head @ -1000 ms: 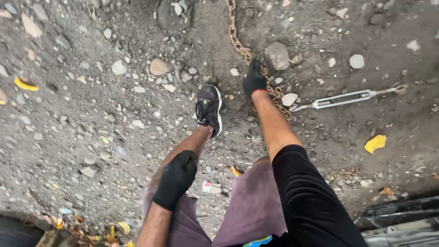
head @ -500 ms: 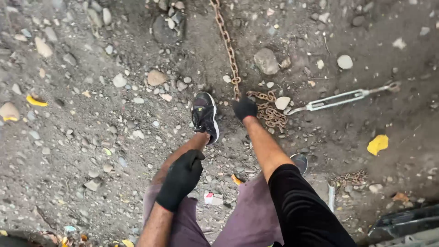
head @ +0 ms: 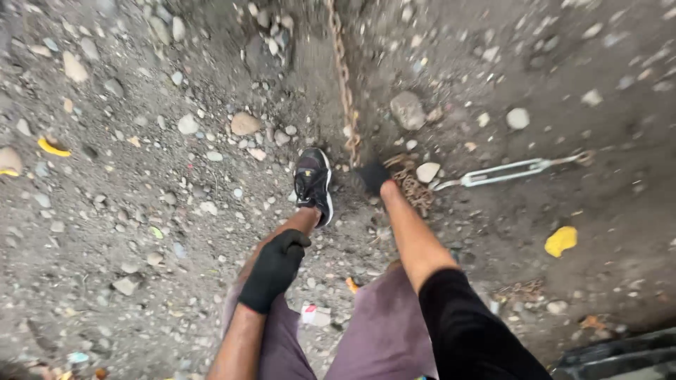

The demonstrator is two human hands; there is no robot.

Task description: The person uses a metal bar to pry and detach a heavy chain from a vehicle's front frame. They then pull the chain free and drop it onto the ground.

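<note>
on the far left a yellow leaf (head: pixel 53 147) lies on the ground (head: pixel 141 211), which is dirt full of small stones. a bit to the right, the left hand (head: pixel 274 267) in a black glove rests on the knee, fingers curled together and holding nothing. it has stayed there. just past it is a black shoe (head: pixel 313 184). in the middle a rusty chain (head: pixel 343 84) runs from far away down to a heap near the shoe. the right hand (head: pixel 373 176), also in a black glove, is now down at the chain heap (head: pixel 412 188). a moment ago it was a little farther off, so it has reached in closer. it is blurry, so i cannot tell if its fingers are clamped on the chain. to the right, a metal hook bar (head: pixel 503 171) lies joined to the heap. farther right is another yellow leaf (head: pixel 561 241).
</note>
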